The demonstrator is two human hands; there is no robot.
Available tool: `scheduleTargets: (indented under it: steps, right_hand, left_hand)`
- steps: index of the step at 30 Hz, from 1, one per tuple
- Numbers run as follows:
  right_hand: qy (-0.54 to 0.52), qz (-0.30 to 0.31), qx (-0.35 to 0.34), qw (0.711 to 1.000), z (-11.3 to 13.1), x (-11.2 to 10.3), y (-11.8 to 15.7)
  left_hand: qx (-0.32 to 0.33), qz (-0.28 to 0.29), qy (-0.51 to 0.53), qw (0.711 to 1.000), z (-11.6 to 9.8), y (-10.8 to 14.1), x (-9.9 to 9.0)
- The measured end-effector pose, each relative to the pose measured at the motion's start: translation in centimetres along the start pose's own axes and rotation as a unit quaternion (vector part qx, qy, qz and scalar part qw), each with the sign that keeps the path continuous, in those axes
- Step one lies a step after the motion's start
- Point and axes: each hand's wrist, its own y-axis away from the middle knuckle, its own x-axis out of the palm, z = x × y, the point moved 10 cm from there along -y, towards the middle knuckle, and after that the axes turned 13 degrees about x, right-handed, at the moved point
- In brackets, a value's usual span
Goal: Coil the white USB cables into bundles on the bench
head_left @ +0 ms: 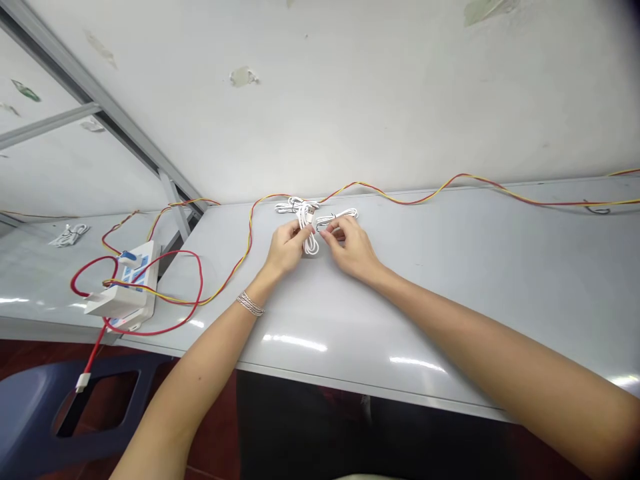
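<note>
Left hand (pixel 286 247) pinches coiled white cable (pixel 306 223) | right hand (pixel 350 248), at 3 o'clock, grips its loose end | grey table (pixel 475 267)

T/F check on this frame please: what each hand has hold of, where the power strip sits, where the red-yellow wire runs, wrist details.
1. Both hands are on a white cable bundle. True: the left hand and right hand pinch the white cable at mid-table.
2. The power strip lies right of the hands. False: the power strip sits at the left table edge.
3. A red-yellow wire runs along the back of the table. True: the red-yellow wire follows the wall side.
4. The bracelet is on the right wrist. False: the bracelet is on the left wrist.
</note>
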Motion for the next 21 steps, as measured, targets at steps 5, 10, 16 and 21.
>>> scheduleTargets:
  steps: [5, 10, 16, 21]
  right_hand:
    - [-0.004, 0.008, 0.002, 1.0, 0.35, -0.02, 0.07]
    - [-0.004, 0.012, -0.004, 1.0, 0.63, -0.06, 0.2]
    - [-0.024, 0.014, -0.012, 1.0, 0.95, -0.17, 0.36]
    - [-0.022, 0.017, -0.01, 1.0, 0.84, -0.08, 0.36]
  left_hand:
    - [-0.019, -0.007, 0.008, 1.0, 0.18, 0.09, -0.1]
    - [-0.012, -0.012, -0.037, 0.999, -0.12, -0.08, -0.5]
    - [0.007, -0.016, -0.052, 0.999, 0.4, -0.11, -0.4]
    - [0.023, -0.026, -0.055, 0.998, 0.32, -0.13, -0.57]
